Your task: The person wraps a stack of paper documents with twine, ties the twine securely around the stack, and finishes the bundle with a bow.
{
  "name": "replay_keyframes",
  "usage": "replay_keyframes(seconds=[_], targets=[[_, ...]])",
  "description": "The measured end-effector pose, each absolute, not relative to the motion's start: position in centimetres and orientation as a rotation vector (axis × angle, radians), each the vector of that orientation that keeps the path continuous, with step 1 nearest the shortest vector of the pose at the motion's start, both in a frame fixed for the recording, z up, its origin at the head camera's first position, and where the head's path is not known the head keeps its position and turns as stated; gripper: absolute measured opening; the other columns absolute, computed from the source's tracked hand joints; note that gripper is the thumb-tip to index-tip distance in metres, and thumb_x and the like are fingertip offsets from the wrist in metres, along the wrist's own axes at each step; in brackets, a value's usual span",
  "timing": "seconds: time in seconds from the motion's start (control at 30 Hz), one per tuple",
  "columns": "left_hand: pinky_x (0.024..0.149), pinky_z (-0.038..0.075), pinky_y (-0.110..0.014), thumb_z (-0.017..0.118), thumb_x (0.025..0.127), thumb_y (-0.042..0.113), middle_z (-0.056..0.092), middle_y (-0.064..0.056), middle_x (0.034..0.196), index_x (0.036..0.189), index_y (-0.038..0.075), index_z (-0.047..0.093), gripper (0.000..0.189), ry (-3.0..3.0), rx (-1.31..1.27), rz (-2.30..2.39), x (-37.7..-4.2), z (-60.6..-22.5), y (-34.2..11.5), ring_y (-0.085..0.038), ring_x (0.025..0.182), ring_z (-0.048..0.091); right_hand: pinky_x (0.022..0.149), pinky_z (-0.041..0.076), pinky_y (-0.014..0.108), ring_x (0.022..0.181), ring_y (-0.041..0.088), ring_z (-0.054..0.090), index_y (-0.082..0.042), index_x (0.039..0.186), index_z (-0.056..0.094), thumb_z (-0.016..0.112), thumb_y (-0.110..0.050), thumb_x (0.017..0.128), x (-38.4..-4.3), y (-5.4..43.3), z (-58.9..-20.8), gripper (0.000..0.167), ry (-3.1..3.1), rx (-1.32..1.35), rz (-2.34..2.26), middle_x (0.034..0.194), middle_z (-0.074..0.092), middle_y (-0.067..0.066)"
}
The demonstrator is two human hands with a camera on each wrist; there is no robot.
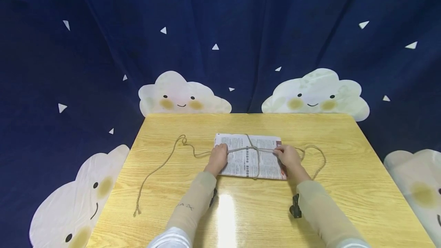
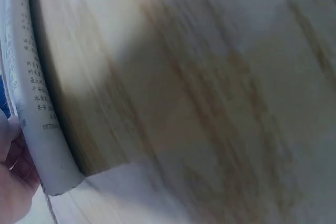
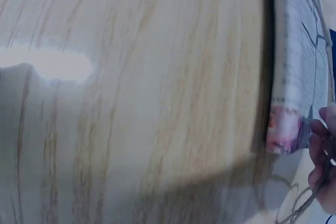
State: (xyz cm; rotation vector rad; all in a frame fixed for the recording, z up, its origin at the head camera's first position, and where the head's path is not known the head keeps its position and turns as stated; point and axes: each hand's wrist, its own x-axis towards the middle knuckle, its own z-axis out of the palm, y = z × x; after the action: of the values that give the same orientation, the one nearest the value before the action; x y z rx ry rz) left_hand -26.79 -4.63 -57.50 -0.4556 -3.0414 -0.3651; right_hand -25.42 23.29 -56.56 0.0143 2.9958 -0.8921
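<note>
A flat, newspaper-wrapped bundle lies on the table, with brown twine crossing over its top. My left hand is at the bundle's left edge and grips the twine that runs out from the crossing. At the right side, my right hand pinches the opposite length of twine between thumb and fingers. Both lengths look taut between the hands. In the left wrist view, the fingers beside the newspaper are partly cut off. The right wrist view has the right hand near a pink-printed corner.
A long loose tail of twine curves across the wooden table on the left, ending in a frayed tip. Another loose loop lies right of the bundle. Behind the table hangs a dark blue curtain with clouds.
</note>
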Motion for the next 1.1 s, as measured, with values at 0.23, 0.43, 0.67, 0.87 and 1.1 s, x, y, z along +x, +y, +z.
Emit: replay_keyframes(seconds=[0.23,0.43,0.67,0.87,1.1], targets=[[0.082,0.047,-0.036,0.055,0.087,0.004,0.057,-0.010,0.088,0.093,0.002,0.054,0.006,-3.082,-0.395,-0.426,-27.1,-57.4,-5.0,-0.025,0.086,0.056,0.076,0.047,0.049,0.098,0.039,0.057,-0.006,0.101,0.069,0.060,-0.026,0.088,-25.2,23.6,-56.6,0.027,2.919,0.189,-0.885,0.108,0.063,0.020],[0.078,0.048,-0.035,0.055,0.089,0.008,0.058,-0.010,0.084,0.088,0.003,0.056,0.005,-3.059,-0.392,-0.410,-27.2,-57.7,-5.6,-0.025,0.083,0.056,0.081,0.046,0.048,0.099,0.039,0.057,-0.003,0.097,0.070,0.064,-0.024,0.085,-24.8,23.8,-57.1,0.025,2.928,0.237,-0.983,0.106,0.063,0.021],[0.072,0.048,-0.034,0.059,0.088,0.009,0.057,-0.009,0.079,0.084,0.003,0.056,0.007,-3.040,-0.360,-0.546,-26.9,-57.6,-6.1,-0.024,0.079,0.055,0.080,0.046,0.047,0.097,0.038,0.059,-0.003,0.091,0.072,0.068,-0.023,0.081,-24.5,23.9,-57.3,0.023,2.938,0.286,-1.072,0.101,0.066,0.019],[0.060,0.044,-0.031,0.062,0.085,0.009,0.049,-0.006,0.070,0.073,0.003,0.052,0.017,-3.042,-0.188,-0.877,-26.9,-57.6,-6.8,-0.019,0.067,0.049,0.070,0.047,0.040,0.081,0.033,0.061,0.005,0.084,0.070,0.070,-0.015,0.079,-23.8,24.1,-57.6,0.020,2.912,0.327,-1.225,0.086,0.068,0.019],[0.051,0.043,-0.032,0.073,0.074,0.008,0.052,-0.008,0.064,0.065,0.000,0.054,0.023,-2.972,0.221,-1.116,-28.4,-58.9,-7.6,-0.020,0.058,0.047,0.063,0.046,0.035,0.075,0.029,0.059,0.004,0.079,0.069,0.072,-0.015,0.076,-22.9,23.9,-57.1,0.020,2.873,0.465,-1.227,0.079,0.068,0.017]])
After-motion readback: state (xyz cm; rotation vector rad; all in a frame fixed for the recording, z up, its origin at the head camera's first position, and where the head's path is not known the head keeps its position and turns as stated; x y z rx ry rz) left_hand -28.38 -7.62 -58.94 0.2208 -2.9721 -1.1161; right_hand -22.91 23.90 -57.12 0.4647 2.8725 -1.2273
